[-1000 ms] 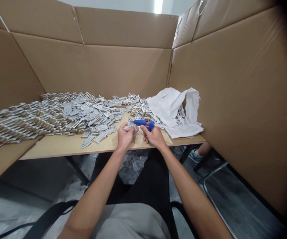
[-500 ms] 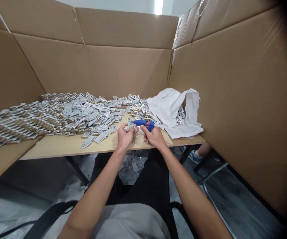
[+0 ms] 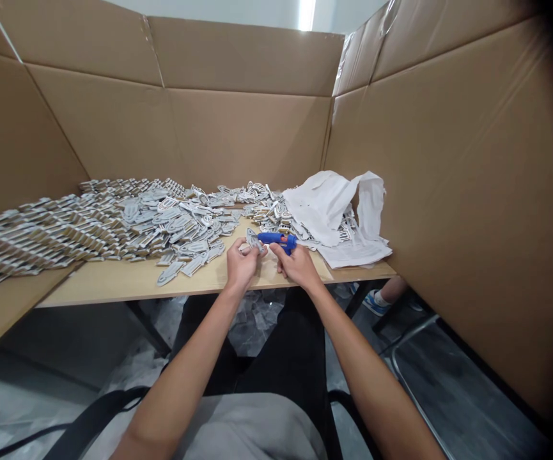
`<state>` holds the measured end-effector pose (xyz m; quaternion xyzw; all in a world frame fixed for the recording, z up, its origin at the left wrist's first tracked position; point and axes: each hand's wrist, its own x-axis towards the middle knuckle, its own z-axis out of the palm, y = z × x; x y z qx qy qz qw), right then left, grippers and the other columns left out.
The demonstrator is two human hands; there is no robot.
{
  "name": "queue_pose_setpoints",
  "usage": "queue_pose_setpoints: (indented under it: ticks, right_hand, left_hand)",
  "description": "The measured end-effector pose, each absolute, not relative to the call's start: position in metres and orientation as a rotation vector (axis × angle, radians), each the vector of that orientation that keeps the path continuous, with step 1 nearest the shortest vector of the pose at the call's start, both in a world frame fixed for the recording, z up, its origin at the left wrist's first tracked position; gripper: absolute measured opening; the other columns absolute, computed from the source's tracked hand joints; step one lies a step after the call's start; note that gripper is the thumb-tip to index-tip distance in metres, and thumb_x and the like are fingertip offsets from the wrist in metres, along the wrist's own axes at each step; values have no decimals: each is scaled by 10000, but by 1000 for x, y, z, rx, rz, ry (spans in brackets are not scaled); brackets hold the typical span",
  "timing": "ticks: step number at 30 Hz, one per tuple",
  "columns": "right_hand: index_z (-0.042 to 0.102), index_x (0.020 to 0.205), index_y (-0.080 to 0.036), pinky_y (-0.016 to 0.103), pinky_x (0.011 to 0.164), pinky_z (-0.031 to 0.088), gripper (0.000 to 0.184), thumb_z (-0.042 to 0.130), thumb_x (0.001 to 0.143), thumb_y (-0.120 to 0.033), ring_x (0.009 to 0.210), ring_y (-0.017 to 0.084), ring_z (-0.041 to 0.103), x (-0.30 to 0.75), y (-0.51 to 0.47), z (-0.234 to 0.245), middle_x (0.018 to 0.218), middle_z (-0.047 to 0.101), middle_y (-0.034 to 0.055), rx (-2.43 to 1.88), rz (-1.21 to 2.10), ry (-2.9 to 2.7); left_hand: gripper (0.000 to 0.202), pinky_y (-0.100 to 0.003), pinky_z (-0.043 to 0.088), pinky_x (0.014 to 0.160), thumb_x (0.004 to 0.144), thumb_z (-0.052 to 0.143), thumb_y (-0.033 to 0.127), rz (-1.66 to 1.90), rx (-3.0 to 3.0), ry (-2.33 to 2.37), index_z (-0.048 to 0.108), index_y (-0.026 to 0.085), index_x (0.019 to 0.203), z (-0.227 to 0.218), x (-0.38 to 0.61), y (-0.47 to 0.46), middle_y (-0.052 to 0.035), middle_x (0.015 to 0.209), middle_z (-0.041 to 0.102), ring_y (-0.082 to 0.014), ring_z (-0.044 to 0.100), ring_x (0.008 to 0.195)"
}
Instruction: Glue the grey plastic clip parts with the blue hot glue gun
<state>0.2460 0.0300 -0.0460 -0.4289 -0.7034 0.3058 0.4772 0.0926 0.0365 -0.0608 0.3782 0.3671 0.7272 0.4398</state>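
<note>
Between the fingers of my left hand (image 3: 241, 262) is a small grey-and-white flat piece (image 3: 253, 239) with a pointed end, held above the table near its front edge. My right hand (image 3: 298, 263) is wrapped round the handle of a blue glue gun (image 3: 277, 239). Its nozzle points left, right at the piece; whether the tip touches it I cannot tell. Left of my hands lies a loose heap of similar grey pieces (image 3: 180, 220). A smaller heap (image 3: 266, 207) of such pieces lies behind the glue gun.
Neatly stacked rows of pieces (image 3: 41, 236) cover the left side. A white plastic bag (image 3: 324, 201) lies over pieces at the right. Cardboard walls (image 3: 247, 128) enclose the table (image 3: 113, 281) at the back and sides. Another person's shoe (image 3: 376, 301) shows below at the right.
Almost nothing differs. Both hands keep the piece and the glue gun in nearly the same place, and the view has shifted very slightly.
</note>
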Motion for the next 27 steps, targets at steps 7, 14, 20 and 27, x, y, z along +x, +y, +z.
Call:
queue_pose_setpoints:
  ticks: [7,14,20,27]
  right_hand:
    - [753,959,-247,313,771,537,389,607,980,-607,847,259,738,241,33,-50,812,763,46,-1080,458,-1833]
    - [699,1035,-210,310,817,500,394,576,1022,-584,932,264,708,232,30,-60,1027,749,118,-1007,166,-1951]
    - [674,990,-220,345,845,530,442,512,1028,-629,991,290,699,233,29,-57,991,741,126,-1035,145,-1737]
    - [604,806,-225,280,480,493,577,531,924,-785,498,174,611,243,34,-50,654,656,36,-1009,771,-1468]
  left_hand:
    - [349,-241,554,609,657,842,299,1809,1006,1016,610,193,896,-64,91,38,4,670,712,-143,675,567]
    - [385,-215,499,560,672,839,298,1812,957,1041,603,193,957,-65,92,39,-3,685,719,-151,679,572]
    - [504,-292,580,709,681,886,297,1832,884,1026,483,226,976,-66,94,39,-1,733,725,-183,738,653]
    - [213,-236,470,663,761,795,329,1960,1040,1150,649,174,758,-61,88,37,-17,716,693,-148,635,666]
